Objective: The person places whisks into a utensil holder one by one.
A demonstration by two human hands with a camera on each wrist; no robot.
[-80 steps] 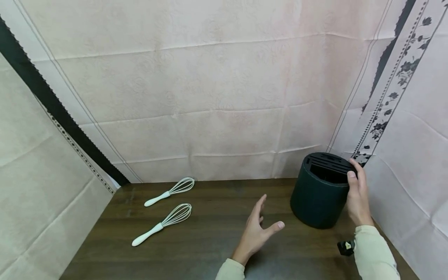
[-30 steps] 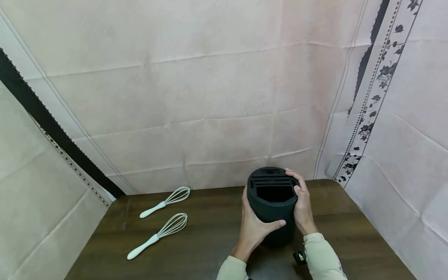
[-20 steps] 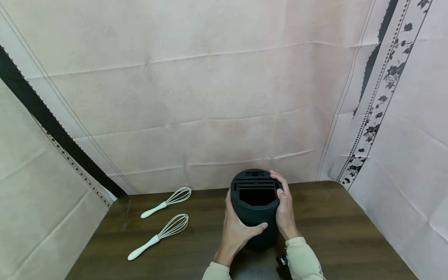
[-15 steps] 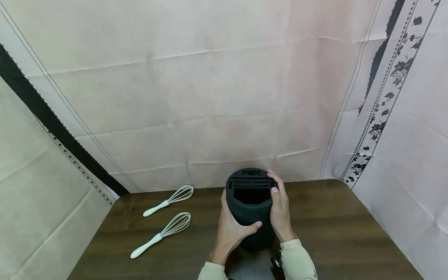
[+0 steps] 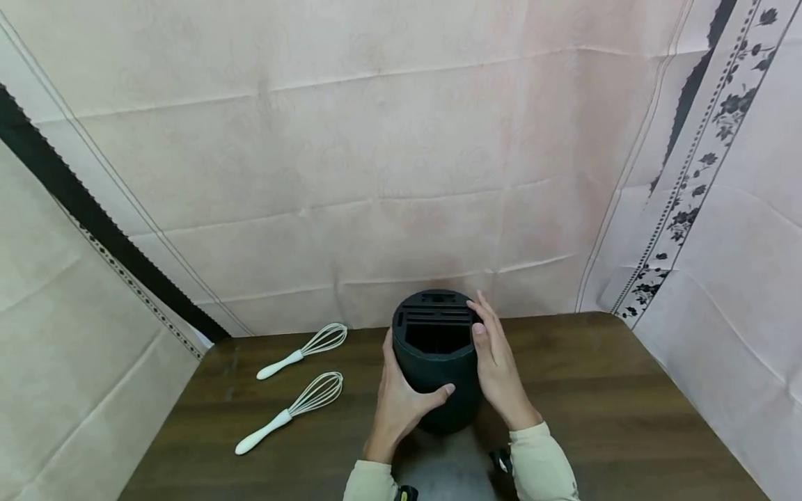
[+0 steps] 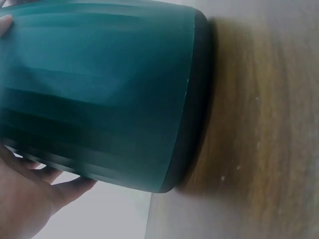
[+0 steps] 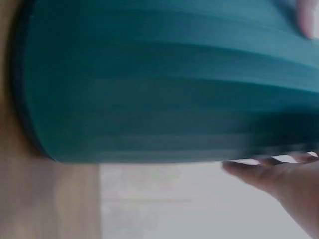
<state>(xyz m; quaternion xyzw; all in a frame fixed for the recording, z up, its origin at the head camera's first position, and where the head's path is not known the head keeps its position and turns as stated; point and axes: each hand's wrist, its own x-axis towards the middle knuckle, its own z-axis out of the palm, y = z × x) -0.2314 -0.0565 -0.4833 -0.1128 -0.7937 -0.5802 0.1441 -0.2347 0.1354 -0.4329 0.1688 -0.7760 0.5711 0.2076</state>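
Observation:
A dark green utensil holder (image 5: 441,379), round with a slotted black top and a wide opening, stands upright in the middle of the table. My left hand (image 5: 401,403) grips its left side, thumb across the front and fingers round the side; in the left wrist view its green wall (image 6: 99,89) fills much of the picture. On the other side, my right hand (image 5: 500,362) touches near the rim with its fingers fairly straight. Two white whisks lie left of the holder: the far whisk (image 5: 303,351) near the back edge, the near whisk (image 5: 290,412) closer to me.
The brown wooden table (image 5: 601,403) is bordered by pale cloth hangings (image 5: 401,153) at the back and both sides. A dark strip (image 5: 113,216) runs down the left cloth. Small dark wrist devices sit by both cuffs.
The utensil holder has moved from the right side to the table's middle. My left hand has taken hold of it; my right hand's fingers have straightened since half a second ago. The whisks stayed put.

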